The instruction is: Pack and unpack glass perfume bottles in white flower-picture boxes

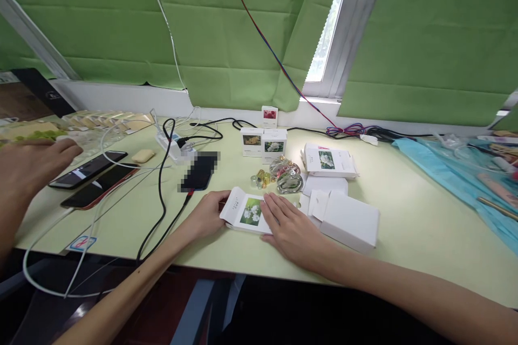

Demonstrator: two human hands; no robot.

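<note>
A white cardboard box (238, 219) with a picture of white flowers lies near the table's front edge, its left end flap raised. My left hand (207, 214) grips that end, its fingertips partly hidden behind the flap. Across the right part of the box my right hand (292, 226) lies flat, fingers stretched out. Just beyond are glass perfume bottles (290, 181) and small gold and clear caps (262, 178). Plain white boxes (351, 219) lie beside my right hand, with a flower-printed box (329, 160) behind them.
Small printed boxes (274, 143) stand toward the wall. A pixelated phone (199, 171) on a black cable, two more phones (97, 186) and a power strip (174, 148) are at left. Another person's hand (36, 164) reaches in there. Blue plastic sheeting (445, 172) lies at right.
</note>
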